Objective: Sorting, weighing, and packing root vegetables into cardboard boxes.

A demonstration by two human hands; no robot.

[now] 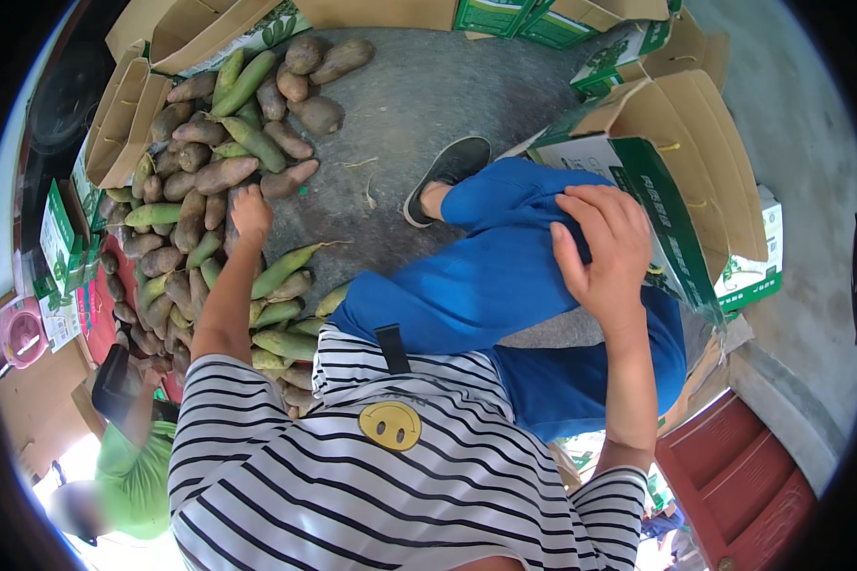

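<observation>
At the right edge of a heap of brown tubers like sweet potatoes (227, 174) and long green radishes (254, 142), my left hand (251, 211) reaches down with its fingers curled. What they grip, if anything, is hidden under the hand. A reddish-brown tuber (289, 179) lies just beyond its fingertips. My right hand (607, 249) rests palm down on my bent knee in blue trousers (505, 257), its fingers spread and holding nothing. More green radishes (290, 270) lie beside my left forearm.
An open green-and-white carton (628, 162) stands right of my knee. Further cartons (124, 119) line the left and far sides. Grey floor covering (400, 86) stretches beyond my shoe (452, 176). A person in a green shirt (138, 476) is at lower left, by a red surface (100, 314).
</observation>
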